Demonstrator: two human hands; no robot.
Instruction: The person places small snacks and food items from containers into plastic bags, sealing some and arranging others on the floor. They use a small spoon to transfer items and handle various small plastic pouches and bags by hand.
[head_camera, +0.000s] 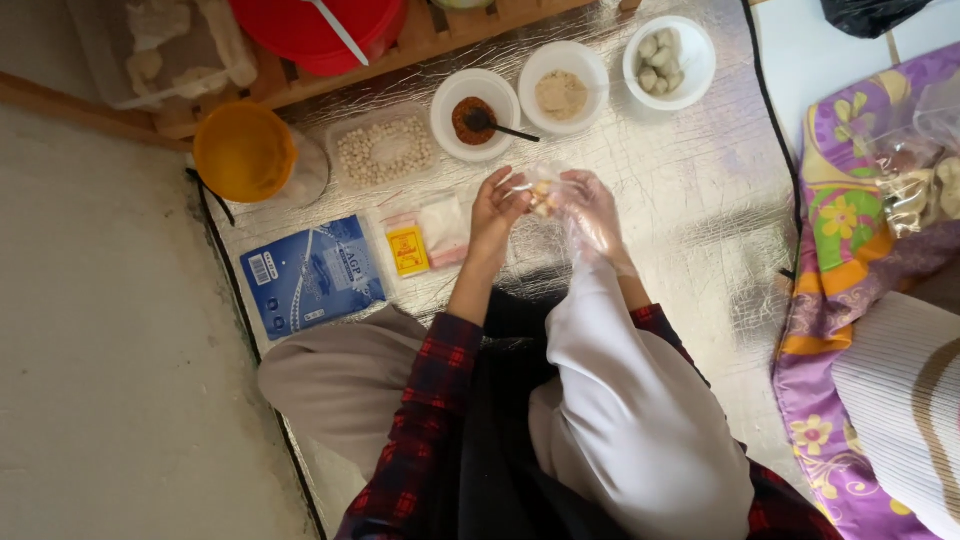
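Ahead of the hands (545, 205), three white bowls (563, 75) stand in a row near one another, and a spoon handle (510, 130) juts out of the left bowl toward the middle. To the left, a clear tub of pale balls (385, 150), an orange lid (243, 152), small packets (425, 240) and a blue packet (313, 275) crowd the silver mat (680, 200). To the right, the mat lies bare from the bowls down to the knee, as far as the purple flowered cloth (830, 220). A narrow bare strip runs between bowls and hands
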